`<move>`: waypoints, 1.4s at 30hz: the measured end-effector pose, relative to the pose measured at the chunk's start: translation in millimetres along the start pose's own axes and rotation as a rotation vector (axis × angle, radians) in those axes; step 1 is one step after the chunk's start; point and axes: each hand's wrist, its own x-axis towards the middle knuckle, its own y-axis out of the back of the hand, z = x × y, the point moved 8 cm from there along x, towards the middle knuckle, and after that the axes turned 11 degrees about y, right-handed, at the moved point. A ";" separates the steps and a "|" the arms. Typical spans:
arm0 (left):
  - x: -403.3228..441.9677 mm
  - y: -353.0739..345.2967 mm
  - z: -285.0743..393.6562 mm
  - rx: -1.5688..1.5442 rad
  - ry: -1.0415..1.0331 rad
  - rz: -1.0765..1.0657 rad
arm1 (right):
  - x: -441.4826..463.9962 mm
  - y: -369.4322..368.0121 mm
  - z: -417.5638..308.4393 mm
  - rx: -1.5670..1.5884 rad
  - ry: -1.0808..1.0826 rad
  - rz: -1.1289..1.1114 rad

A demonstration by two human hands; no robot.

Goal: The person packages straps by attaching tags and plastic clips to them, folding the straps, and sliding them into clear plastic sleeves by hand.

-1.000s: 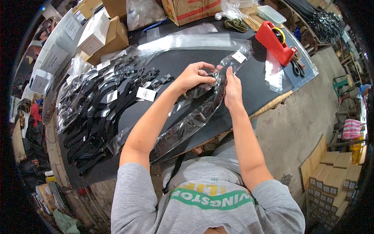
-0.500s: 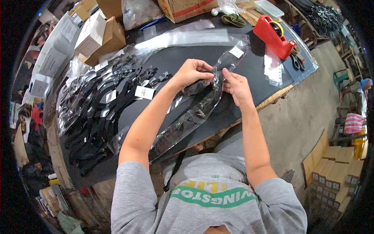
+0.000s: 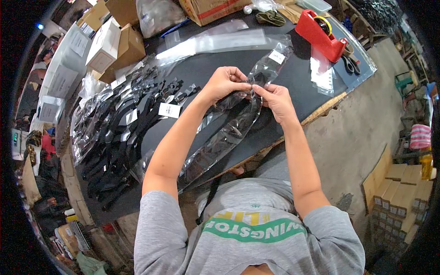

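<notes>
A long clear plastic bag (image 3: 220, 143) with a black strap inside runs diagonally over the dark table (image 3: 201, 71), its labelled end at the upper right. My left hand (image 3: 228, 85) pinches the bag near its middle from the left. Close against it, my right hand (image 3: 276, 101) pinches the same bag, fingertips nearly touching those of the left. What lies between the fingertips is too small to tell. Left of my hands spreads a pile of black straps (image 3: 123, 119), many in plastic, with a white tag (image 3: 169, 110) at its edge.
A red tape dispenser (image 3: 319, 36) stands at the right, with black scissors (image 3: 350, 65) beside it. Flat clear bags (image 3: 215, 43) lie beyond my hands. Cardboard boxes (image 3: 123, 50) stand at the back left. Stacked cartons (image 3: 398, 197) are on the floor at right.
My right hand has turned from open beside the bag to pinching it, and has moved left to meet my left hand. The view has shifted slightly.
</notes>
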 end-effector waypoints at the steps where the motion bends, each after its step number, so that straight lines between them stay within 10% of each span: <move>1: 0.6 0.4 -0.8 0.002 0.003 0.001 | 0.2 0.4 1.4 0.004 -0.001 0.000; 42: 4.6 -5.6 1.3 -0.012 0.039 -0.116 | -2.9 9.5 0.9 -0.058 0.028 0.028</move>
